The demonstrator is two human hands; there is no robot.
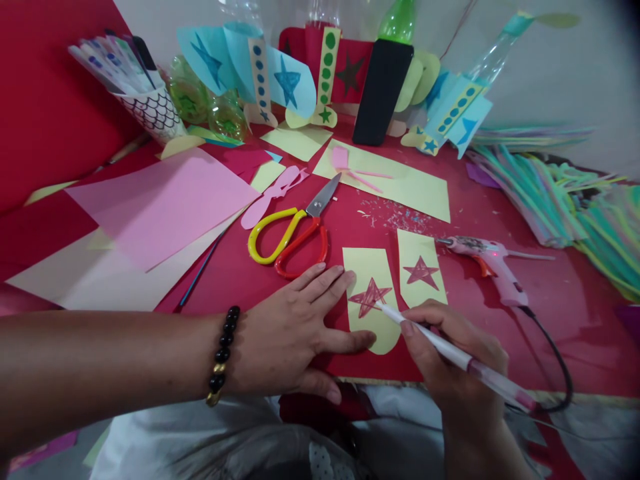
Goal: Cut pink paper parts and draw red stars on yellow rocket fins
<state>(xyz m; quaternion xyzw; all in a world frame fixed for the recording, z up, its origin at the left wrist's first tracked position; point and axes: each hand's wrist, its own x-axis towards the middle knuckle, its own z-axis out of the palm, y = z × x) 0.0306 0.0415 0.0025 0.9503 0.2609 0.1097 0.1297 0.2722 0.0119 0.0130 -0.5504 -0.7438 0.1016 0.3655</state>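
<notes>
My right hand (453, 353) is closed around a white pen (445, 347) with a dark red end. Its tip touches a red star drawn on a pale yellow paper piece (371, 263) with a rounded bottom. Spread flat on the red tabletop, my left hand (295, 327) presses that piece's left edge with its fingertips; a beaded bracelet circles the wrist. A second yellow piece (410, 243) with a red star lies just to the right, partly under the right hand. Beyond my left fingers are scissors (315, 215) with yellow and red handles, blades apart from the paper.
A pink glue gun (490, 260) with a cable lies at right, near bundles of pastel pipe cleaners (530, 193). Pink paper (165, 200) covers the left side. Behind stand a pen cup (150, 110), decorated bottle planes (290, 77) and a black phone (383, 93).
</notes>
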